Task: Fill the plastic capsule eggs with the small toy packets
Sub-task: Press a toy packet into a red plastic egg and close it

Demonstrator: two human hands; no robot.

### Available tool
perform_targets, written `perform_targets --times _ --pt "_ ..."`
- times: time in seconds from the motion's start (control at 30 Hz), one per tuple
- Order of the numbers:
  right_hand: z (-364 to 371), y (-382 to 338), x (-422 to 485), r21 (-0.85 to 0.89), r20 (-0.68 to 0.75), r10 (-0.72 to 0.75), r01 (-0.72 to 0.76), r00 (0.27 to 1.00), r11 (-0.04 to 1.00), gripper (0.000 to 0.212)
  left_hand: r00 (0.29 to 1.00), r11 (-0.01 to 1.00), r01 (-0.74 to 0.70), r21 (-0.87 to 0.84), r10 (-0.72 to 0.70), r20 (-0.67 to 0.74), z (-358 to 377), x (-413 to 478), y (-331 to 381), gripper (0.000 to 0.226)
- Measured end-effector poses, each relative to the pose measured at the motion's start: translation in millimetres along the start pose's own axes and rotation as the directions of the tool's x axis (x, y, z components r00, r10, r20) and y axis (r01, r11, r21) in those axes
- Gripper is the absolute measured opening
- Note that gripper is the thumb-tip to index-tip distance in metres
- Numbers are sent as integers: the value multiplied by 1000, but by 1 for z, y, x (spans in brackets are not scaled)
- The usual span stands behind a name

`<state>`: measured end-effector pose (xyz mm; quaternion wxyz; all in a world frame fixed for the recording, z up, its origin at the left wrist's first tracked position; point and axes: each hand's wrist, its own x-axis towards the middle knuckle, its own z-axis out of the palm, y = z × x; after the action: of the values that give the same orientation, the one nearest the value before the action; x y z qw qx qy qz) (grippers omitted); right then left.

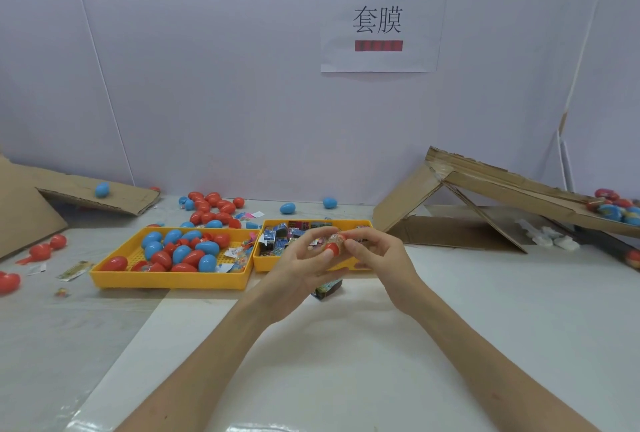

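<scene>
Both hands meet above the table in front of the right yellow tray (266, 265). My left hand (301, 263) and my right hand (377, 251) together pinch a red capsule egg (334, 245) with a printed wrapper around it. The right tray holds several small toy packets (280, 237). The left yellow tray (166, 277) holds several red and blue capsule eggs (180, 251) and a few packets. One packet (327, 287) lies on the table under my hands.
Loose red and blue eggs (211, 206) lie behind the trays and at the far left (45, 249). A cardboard ramp (485, 189) stands at the right with filled eggs (616, 209) on it. Flat cardboard (97, 199) lies at the back left.
</scene>
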<state>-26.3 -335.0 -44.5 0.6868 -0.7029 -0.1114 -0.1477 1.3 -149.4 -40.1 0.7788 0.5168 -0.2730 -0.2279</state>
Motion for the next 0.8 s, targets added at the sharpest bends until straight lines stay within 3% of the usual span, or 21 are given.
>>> perform_targets --times 0.27,0.57,0.8 --pt "-4 0 2 170 27 41 -45 999 984 24 998 998 54 44 -56 32 2 -1 -1 47" --pt "1 -1 1 159 30 45 -49 999 986 35 996 997 77 -22 -76 50 4 0 0 47" --pt "5 1 1 137 -45 29 -23 999 990 28 983 986 145 84 -153 97 6 3 -6 56"
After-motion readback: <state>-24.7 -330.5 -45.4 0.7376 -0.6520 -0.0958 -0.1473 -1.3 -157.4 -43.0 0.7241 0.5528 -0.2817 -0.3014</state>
